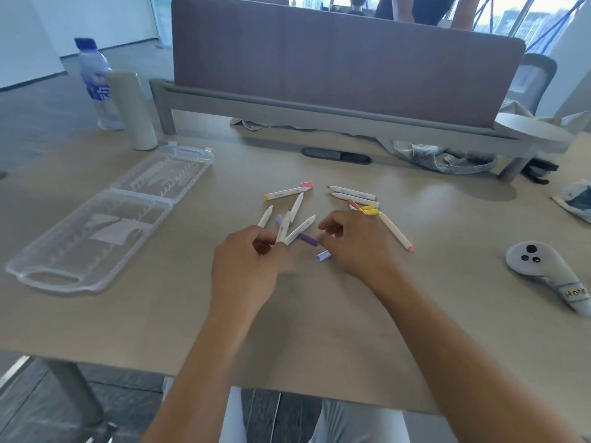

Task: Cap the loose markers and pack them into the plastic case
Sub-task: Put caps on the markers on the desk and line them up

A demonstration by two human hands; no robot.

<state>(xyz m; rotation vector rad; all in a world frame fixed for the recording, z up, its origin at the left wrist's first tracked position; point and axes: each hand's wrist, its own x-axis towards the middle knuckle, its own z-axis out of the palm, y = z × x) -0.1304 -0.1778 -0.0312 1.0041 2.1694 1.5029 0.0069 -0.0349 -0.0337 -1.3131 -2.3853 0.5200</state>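
On the tan bench (319,314), markers (353,195) lie right of the open plastic case (105,219), which holds only a paper slip. Left hand (249,266) pinches a white marker (283,230); right hand (351,241) pinches a purple cap (308,239).

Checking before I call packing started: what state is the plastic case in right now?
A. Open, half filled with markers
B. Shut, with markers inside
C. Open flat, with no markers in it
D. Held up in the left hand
C: the plastic case lies opened flat on the table to the left, with no markers in either half, while the markers are scattered mid-table near both hands.
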